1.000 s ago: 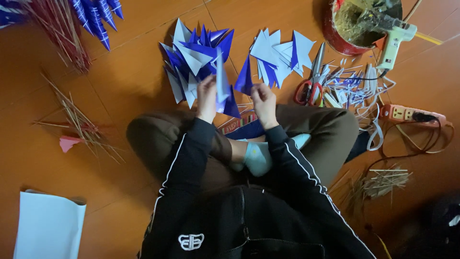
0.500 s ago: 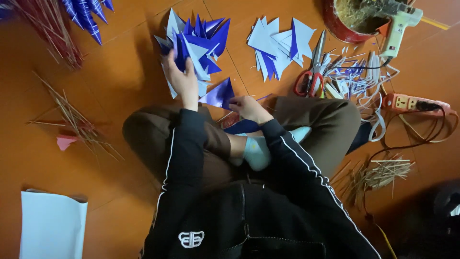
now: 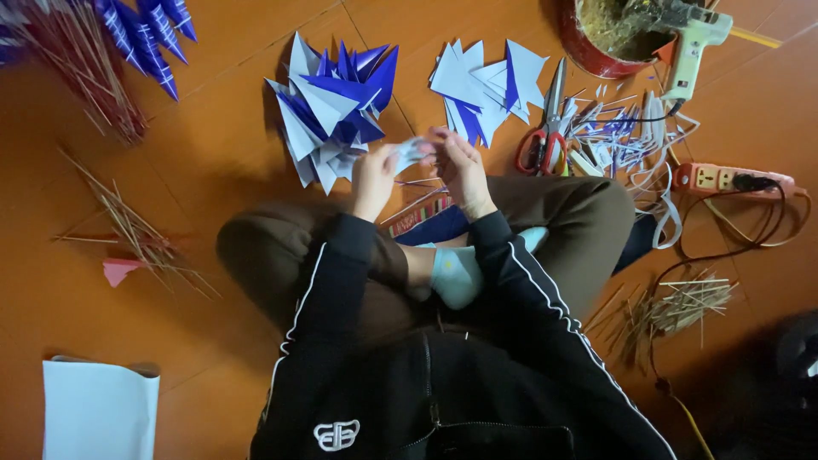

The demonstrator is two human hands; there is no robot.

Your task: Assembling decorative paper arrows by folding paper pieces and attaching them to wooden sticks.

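Hands, left [image 3: 372, 176] and right [image 3: 460, 166], pinching one pale paper piece [image 3: 411, 153] mid-frame, below blue cone pile [image 3: 334, 106]; scissors [image 3: 547, 128] at right.

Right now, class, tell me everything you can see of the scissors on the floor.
The scissors have red loop handles and long grey metal-looking blades. They lie flat and shut on the orange floor, blades pointing away from the person, handles nearest the right knee. A stack of white and blue paper triangles lies to one side, thin paper strips to the other. No hand touches them.
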